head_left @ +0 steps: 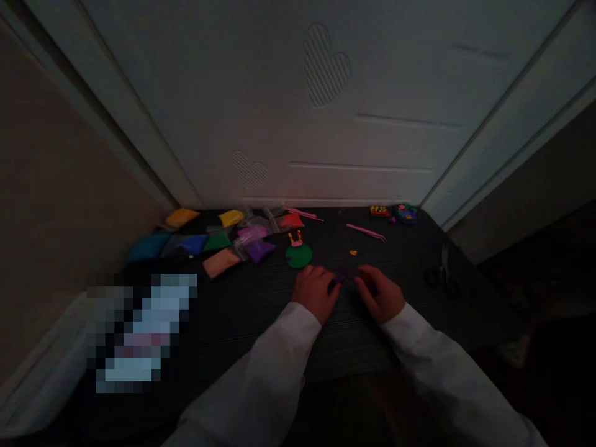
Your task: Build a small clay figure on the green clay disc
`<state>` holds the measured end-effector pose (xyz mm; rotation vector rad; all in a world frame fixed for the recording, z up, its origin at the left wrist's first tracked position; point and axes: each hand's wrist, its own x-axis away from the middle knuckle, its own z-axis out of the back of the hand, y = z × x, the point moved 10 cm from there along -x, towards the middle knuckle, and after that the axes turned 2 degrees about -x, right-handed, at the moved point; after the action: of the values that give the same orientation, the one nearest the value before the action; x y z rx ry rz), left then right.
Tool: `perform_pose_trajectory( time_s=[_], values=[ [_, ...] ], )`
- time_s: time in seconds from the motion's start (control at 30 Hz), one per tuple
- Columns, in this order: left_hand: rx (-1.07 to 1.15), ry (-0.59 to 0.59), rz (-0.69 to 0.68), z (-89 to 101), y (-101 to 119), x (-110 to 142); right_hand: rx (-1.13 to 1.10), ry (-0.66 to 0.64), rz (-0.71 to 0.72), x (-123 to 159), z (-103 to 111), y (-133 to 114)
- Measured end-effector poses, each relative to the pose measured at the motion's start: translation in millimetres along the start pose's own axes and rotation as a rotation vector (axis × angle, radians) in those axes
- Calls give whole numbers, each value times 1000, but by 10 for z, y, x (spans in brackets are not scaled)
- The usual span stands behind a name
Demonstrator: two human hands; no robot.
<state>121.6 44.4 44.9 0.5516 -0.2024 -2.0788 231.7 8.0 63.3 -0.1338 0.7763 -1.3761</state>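
Between my two hands is a small, dark purple piece of what looks like modelling clay [343, 277], dim and partly hidden. My left hand [315, 292] is closed at its left end, with the fingers curled. From the other side, my right hand [382, 297] pinches at it with thumb and fingertips. Just beyond my left hand lies a round green clay disc [300, 256] with a bit of purple on its left edge. A pink clay piece with two orange prongs [296, 240] stands at its back edge. A tiny orange bit [353, 252] lies past my right fingers.
Bags of coloured clay, among them a purple bag [261, 249] and a peach bag [220, 263], lie at the back left. Pink tools [365, 232] and small clay models [406, 213] sit behind. Scissors [443, 273] lie right; a pixelated bright patch [153, 323] is left.
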Motion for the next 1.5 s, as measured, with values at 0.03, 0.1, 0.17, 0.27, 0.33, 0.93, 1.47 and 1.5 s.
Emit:
perform_pose_trajectory(
  time_s=[0.03, 0.1, 0.17, 0.27, 0.33, 0.93, 1.47, 1.5],
  values=[
    [-1, -1, -2, -5, 7, -5, 17, 11, 6, 1, -3, 2],
    [-3, -1, -3, -14, 15, -14, 43, 9, 17, 1, -25, 8],
    [-4, 2, 0, -20, 16, -21, 57, -3, 29, 0, -46, 7],
    [-5, 4, 5, -21, 14, -27, 72, -15, 41, -3, -60, 1],
    [-7, 6, 5, -15, 16, -27, 79, -18, 44, -4, -64, 0],
    [-1, -15, 20, -29, 39, -44, 127, -100, 56, -15, -134, -30],
    [14, -17, 33, -44, 29, -40, 260, -247, -15, -69, -346, 21],
    [16, -20, 37, -44, 27, -38, 267, -243, -13, -77, -349, 17]
  ],
)
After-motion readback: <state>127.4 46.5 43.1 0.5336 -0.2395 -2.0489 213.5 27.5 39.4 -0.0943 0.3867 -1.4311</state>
